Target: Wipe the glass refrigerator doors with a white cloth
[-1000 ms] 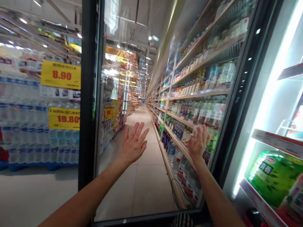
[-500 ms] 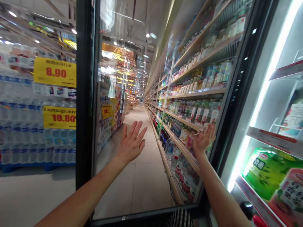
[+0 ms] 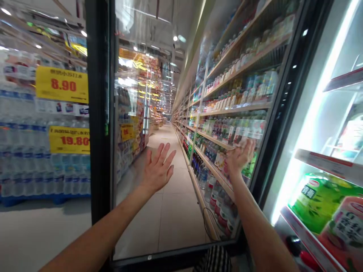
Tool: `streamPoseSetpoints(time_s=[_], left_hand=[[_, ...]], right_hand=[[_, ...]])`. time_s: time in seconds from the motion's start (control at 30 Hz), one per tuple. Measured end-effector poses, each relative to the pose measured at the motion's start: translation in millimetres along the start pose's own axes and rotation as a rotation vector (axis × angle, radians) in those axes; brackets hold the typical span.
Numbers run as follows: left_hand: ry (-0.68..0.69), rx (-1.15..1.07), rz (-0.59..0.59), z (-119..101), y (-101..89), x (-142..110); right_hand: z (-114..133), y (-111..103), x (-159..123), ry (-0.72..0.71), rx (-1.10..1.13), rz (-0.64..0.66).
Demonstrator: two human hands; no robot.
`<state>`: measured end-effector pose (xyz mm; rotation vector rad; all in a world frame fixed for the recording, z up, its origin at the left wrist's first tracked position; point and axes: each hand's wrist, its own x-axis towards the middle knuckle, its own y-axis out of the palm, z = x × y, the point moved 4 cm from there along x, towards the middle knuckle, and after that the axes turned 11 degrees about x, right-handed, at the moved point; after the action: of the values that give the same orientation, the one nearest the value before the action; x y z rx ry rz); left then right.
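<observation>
A glass cooler door [image 3: 176, 211] with a black frame stands open in front of me. My left hand [image 3: 159, 166] lies flat on the pane, left of its middle, with the fingers spread and nothing in it. Farther right, near the hinge-side frame, my right hand [image 3: 238, 160] is pressed to the glass and smeared by motion. Under its fingers is a pale, crumpled cloth [image 3: 242, 142], mostly hidden and blurred. Through and on the glass show shelves of bottles [image 3: 227, 130] and a long aisle.
Inside the lit cooler at right are shelves [image 3: 331, 164] with a green drink pack [image 3: 317, 200] and a pink one [image 3: 344, 230]. Left of the door stand stacked water bottles [image 3: 31, 162] with yellow price signs [image 3: 62, 85]. Checked cloth [image 3: 214, 258] shows below the door.
My right hand has slid slightly left and up across the glass with the cloth. My left hand stays in place on the pane. The view has shifted a little.
</observation>
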<state>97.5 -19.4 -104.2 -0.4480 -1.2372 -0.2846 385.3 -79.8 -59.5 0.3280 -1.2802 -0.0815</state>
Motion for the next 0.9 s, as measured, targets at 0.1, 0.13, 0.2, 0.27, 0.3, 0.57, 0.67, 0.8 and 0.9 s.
streamPoseSetpoints(time_s=[0.1, 0.13, 0.2, 0.27, 0.3, 0.57, 0.67, 0.8, 0.9], left_hand=[[-0.001, -0.011, 0.004, 0.5, 0.4, -0.5], [0.0, -0.01, 0.004, 0.8, 0.3, -0.6], [-0.001, 0.0, 0.008, 1.5, 0.1, -0.7], [-0.004, 0.011, 0.013, 2.0, -0.7, -0.7], [-0.007, 0.014, 0.017, 2.2, -1.1, -0.6], [-0.006, 0.002, 0.039, 2.3, -2.3, -0.7], [-0.013, -0.001, 0.045, 2.9, -1.8, -0.8], [-0.006, 0.003, 0.044, 2.5, -2.9, -0.1], [-0.002, 0.008, 0.03, 1.8, -4.5, 0.3]], right_hand=[[11.1, 8.3, 3.8, 0.003, 0.002, 0.001], [26.1, 14.5, -2.6, -0.096, 0.015, 0.081], [57.2, 24.8, -21.1, -0.351, 0.055, 0.273], [70.4, 27.0, -33.1, -0.536, 0.079, 0.402], [66.2, 24.7, -31.4, -0.542, 0.071, 0.405], [16.0, 9.6, 20.9, 0.023, 0.001, -0.006], [67.8, 29.4, -5.0, -0.37, 0.071, 0.277], [74.9, 30.5, -10.2, -0.545, 0.082, 0.399], [31.2, 14.0, 23.3, -0.134, 0.002, 0.099]])
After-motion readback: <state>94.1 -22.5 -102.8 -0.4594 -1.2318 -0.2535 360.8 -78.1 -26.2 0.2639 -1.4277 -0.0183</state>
